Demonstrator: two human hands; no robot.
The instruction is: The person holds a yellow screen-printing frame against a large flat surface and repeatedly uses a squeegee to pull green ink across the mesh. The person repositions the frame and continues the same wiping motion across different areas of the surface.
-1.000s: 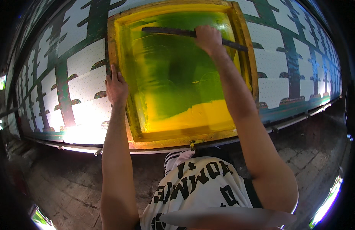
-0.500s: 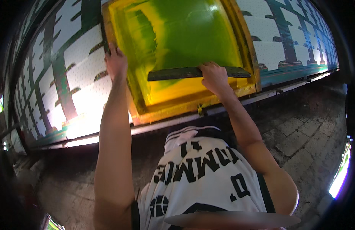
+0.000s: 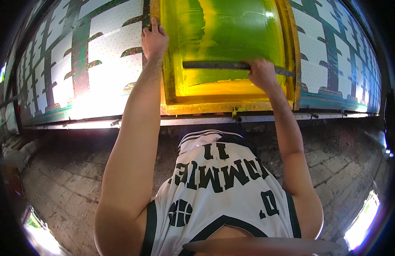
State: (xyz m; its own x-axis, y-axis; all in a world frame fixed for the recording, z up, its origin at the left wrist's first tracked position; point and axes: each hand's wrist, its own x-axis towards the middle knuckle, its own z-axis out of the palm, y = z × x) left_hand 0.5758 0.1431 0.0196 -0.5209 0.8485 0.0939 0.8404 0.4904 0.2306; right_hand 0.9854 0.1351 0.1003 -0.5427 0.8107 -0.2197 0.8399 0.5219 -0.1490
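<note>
A yellow wooden screen frame (image 3: 297, 72) holds a mesh (image 3: 242, 32) smeared with green and yellow ink. My right hand (image 3: 262, 72) is closed round a long dark squeegee (image 3: 212, 65), which lies crosswise on the mesh in its nearer part, above a band of bright yellow ink. My left hand (image 3: 155, 40) grips the frame's left rim near its upper part, fingers bent over it and slightly apart, clear of the squeegee.
A long table (image 3: 114, 59) under the frame carries rows of white dotted panels with dark green between them, stretching both ways. A metal rail (image 3: 184, 120) runs along its near edge. A paved floor (image 3: 65, 175) and my jersey-clad body are below.
Over the last second the squeegee has come from the mesh's far end toward me, and a yellow streak now shows at the upper left. My left hand stays on the rim. The view has shifted.
</note>
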